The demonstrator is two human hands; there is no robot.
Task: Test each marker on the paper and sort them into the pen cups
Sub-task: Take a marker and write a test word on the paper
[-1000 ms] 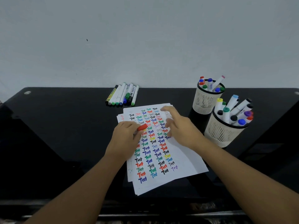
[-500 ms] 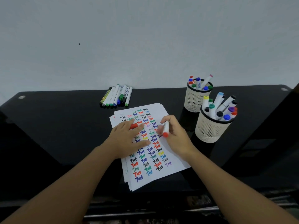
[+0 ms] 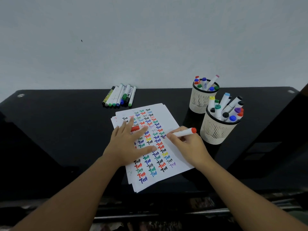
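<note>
Your right hand (image 3: 188, 147) is pinching the marker (image 3: 182, 132), tip touching the paper (image 3: 173, 117), long axis lying sideways, red end pointing at the near cup (image 3: 215, 130) just right of it. Your left hand (image 3: 128, 144) is pressing flat, fingers straight (red cap (image 3: 135, 128) tucked between them).

Under the left hand's flat fingers (image 3: 133, 125) lies matt white paper (image 3: 168, 112). The right hand's fingers (image 3: 173, 136) pinch a smooth plastic marker (image 3: 183, 132). Beyond them, perforated cream plastic cups (image 3: 215, 130) stand on a glossy black tabletop (image 3: 66, 124).
</note>
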